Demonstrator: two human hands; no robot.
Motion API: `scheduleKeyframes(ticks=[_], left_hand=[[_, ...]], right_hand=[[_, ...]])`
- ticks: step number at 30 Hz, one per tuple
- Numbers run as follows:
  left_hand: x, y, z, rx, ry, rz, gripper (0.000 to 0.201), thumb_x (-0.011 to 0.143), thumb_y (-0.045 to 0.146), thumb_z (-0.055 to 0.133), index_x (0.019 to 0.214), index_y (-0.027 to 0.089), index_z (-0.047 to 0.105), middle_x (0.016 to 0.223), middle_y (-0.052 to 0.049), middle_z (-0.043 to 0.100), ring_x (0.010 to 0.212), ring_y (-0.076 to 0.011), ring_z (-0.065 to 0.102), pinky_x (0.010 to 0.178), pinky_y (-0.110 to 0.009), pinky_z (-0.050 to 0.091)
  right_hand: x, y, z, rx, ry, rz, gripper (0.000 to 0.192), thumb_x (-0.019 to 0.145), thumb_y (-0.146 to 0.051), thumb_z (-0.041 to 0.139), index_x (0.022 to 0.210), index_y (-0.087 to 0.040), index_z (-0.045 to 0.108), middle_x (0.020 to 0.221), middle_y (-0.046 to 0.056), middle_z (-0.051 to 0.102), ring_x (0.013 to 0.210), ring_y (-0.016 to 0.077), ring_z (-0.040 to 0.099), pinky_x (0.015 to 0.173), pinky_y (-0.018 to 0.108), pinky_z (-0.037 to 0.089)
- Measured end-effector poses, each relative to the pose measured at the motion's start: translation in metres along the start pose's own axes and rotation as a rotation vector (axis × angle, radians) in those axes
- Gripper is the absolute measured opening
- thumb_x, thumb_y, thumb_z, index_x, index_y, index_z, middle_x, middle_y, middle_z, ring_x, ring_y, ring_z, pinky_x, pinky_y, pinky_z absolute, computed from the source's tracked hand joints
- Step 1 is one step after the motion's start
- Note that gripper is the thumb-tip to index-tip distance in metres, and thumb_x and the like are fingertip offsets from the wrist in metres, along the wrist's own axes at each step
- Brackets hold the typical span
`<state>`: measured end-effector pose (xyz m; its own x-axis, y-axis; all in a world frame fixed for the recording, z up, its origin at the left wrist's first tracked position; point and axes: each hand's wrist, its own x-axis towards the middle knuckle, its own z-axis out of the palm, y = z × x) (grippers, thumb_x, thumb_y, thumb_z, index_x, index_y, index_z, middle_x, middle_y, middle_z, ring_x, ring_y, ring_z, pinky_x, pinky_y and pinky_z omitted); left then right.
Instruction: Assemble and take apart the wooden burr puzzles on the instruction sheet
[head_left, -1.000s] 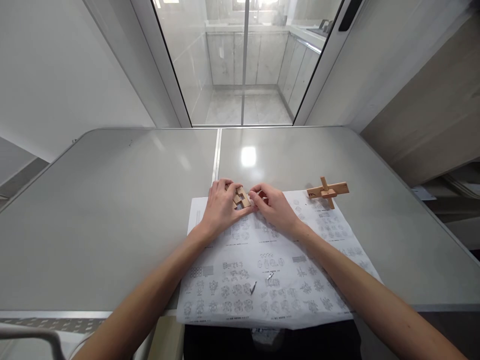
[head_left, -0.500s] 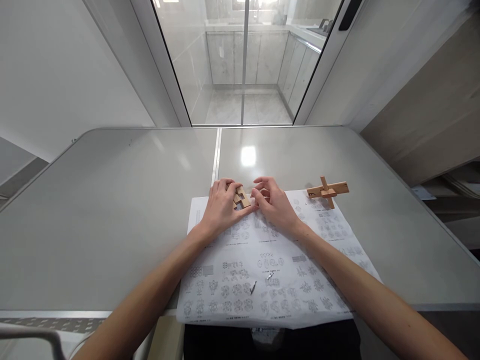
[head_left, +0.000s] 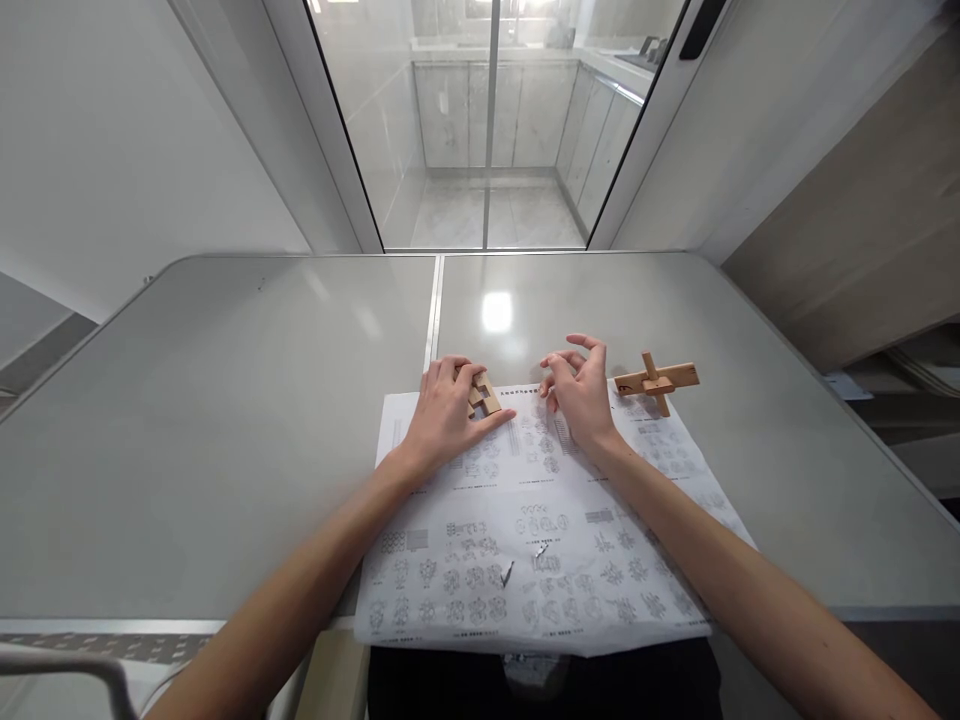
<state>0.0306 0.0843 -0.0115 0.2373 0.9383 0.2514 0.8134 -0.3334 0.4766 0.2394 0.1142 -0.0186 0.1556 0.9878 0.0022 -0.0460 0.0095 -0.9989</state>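
Printed sheet [head_left: 525, 540] lies nearest us on the grey table [head_left: 225, 400]. Our left hand [head_left: 444, 415] pins the small wooden block cluster [head_left: 484, 397] at the sheet's far edge, fingers curled over it. Our right hand [head_left: 579, 395] hovers loose-fingered, holding nothing, just beside the wooden cross piece [head_left: 657, 381].

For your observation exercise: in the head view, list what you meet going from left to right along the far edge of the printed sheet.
Left hand → small wooden puzzle pieces under its fingers → right hand, fingers spread and holding nothing → wooden cross-shaped assembly.
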Motion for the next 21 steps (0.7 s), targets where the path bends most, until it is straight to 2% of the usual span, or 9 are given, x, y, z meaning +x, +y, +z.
scheduleKeyframes(ticks=[6,11,21], left_hand=[[0.0007,-0.0001,-0.0002,-0.002,-0.012,-0.009,0.066,0.084,0.063,0.081,0.131,0.023,0.058,0.136,-0.014,0.056,0.129,-0.037,0.053,0.113,-0.056,0.047],[0.0013,-0.0005,-0.0001,-0.003,-0.013,-0.014,0.065,0.084,0.063,0.082,0.13,0.023,0.058,0.135,-0.013,0.056,0.129,-0.0363,0.052,0.114,-0.056,0.047],[0.0005,0.0008,-0.002,-0.023,-0.016,-0.014,0.063,0.085,0.062,0.081,0.13,0.023,0.06,0.134,-0.013,0.056,0.13,-0.037,0.052,0.114,-0.057,0.047]], right_hand=[[0.0006,0.0008,0.0011,0.044,0.047,-0.002,0.038,0.09,-0.029,0.07,0.119,-0.03,0.045,0.103,-0.003,0.063,0.053,0.0084,0.061,0.038,0.021,0.045],[0.0027,0.0002,0.0002,0.124,0.121,0.034,0.038,0.088,-0.026,0.071,0.117,-0.031,0.046,0.108,-0.003,0.062,0.055,0.0073,0.06,0.036,0.019,0.042],[0.0053,-0.0021,-0.0027,0.197,0.187,0.026,0.041,0.083,-0.018,0.072,0.115,-0.031,0.05,0.106,-0.003,0.065,0.057,0.0075,0.06,0.041,0.018,0.043]])
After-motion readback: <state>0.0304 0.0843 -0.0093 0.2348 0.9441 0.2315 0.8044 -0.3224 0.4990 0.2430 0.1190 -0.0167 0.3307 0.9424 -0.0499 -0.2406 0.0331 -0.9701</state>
